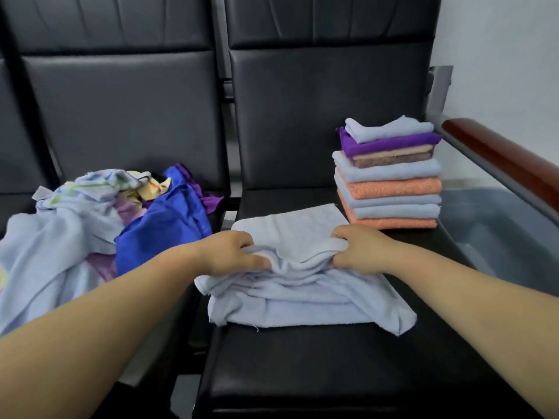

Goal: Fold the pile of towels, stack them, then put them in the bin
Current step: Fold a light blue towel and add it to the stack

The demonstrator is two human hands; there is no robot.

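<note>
Nearest, both forearms reach in from the bottom corners, bare and converging on the right-hand seat (302, 373). On that seat lies a light blue towel (302, 300), half folded; its near layers are rumpled, so its true outline is hard to make out. A bunched ridge of cloth runs left to right between the hands, and a flat flap stretches away toward the far right.

The left hand (233, 252) lies knuckles up at the ridge's left end, its fingers (251, 240) curled into the cloth and the thumb pinching from the near side. The right hand (360, 251) grips the right end; its fingertips are buried in the fold.

Left, on the neighbouring seat, a loose pile (90, 222) of pale, blue and purple towels is cut off by the frame edge. Farther right, a neat stack (390, 189) of folded towels sits just beyond the flap. Past the armrest (499, 155), a grey bin (484, 237) shows only partly and hazily.
</note>
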